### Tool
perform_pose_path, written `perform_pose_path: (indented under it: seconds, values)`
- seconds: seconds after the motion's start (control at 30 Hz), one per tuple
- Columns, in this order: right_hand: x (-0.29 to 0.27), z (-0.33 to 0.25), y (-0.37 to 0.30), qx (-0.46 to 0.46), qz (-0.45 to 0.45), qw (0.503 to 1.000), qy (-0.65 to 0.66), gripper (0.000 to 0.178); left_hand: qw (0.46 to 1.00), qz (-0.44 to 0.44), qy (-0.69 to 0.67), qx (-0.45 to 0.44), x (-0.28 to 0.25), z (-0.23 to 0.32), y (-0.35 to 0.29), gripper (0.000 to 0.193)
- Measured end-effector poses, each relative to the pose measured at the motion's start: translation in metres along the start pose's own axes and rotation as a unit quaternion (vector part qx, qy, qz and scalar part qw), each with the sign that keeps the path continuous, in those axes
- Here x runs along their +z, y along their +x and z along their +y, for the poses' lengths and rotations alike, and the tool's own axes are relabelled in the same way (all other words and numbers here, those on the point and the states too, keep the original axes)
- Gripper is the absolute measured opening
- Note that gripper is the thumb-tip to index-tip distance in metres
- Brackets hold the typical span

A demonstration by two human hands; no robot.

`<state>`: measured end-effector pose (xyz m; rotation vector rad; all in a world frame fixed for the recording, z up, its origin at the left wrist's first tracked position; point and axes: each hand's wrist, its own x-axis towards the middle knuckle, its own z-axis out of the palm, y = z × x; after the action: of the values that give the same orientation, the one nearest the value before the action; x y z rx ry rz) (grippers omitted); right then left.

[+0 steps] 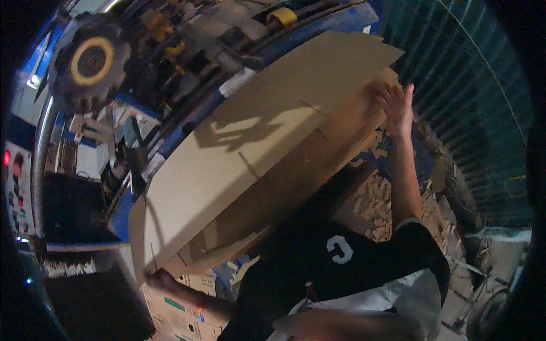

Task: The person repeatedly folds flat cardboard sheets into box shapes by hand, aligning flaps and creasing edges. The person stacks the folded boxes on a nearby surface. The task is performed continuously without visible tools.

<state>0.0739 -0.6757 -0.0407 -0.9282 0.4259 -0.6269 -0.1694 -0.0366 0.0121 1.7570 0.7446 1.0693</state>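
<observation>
A large brown cardboard sheet (pixel 250 133), creased and slotted along its near side, slants across the middle, against the edge of a machine. Its near panel (pixel 296 176) folds down toward my body and lies in shade. At the sheet's far right end, my right hand (pixel 398 105) rests against the cardboard, fingers stretched out and thumb raised apart. Down at the lower left corner, my left hand (pixel 161 279) grips the sheet's edge; it is dim there, and its fingertips are partly hidden.
The blue machine (pixel 341 20) runs along the back, with a dark toothed wheel (pixel 91 61) at upper left. A control panel (pixel 20 193) with a red light stands far left. Cardboard scraps (pixel 369 207) litter the floor. Printed cardboard (pixel 187 307) lies below my left hand. Green corrugated wall (pixel 472 85) rises at right.
</observation>
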Motion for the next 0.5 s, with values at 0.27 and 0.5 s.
perform_pose_path:
  seconds: [0.27,0.5]
  values:
    - [0.13,-0.066,-0.065,-0.161,-0.121,0.98,0.002,0.034,0.993,0.005,0.009,-0.122,-0.009,0.006,0.015,0.047]
    - [0.091,-0.007,-0.227,-0.344,-0.664,0.604,-0.275,0.03,0.996,-0.088,-0.006,0.008,0.012,0.019,-0.046,0.037]
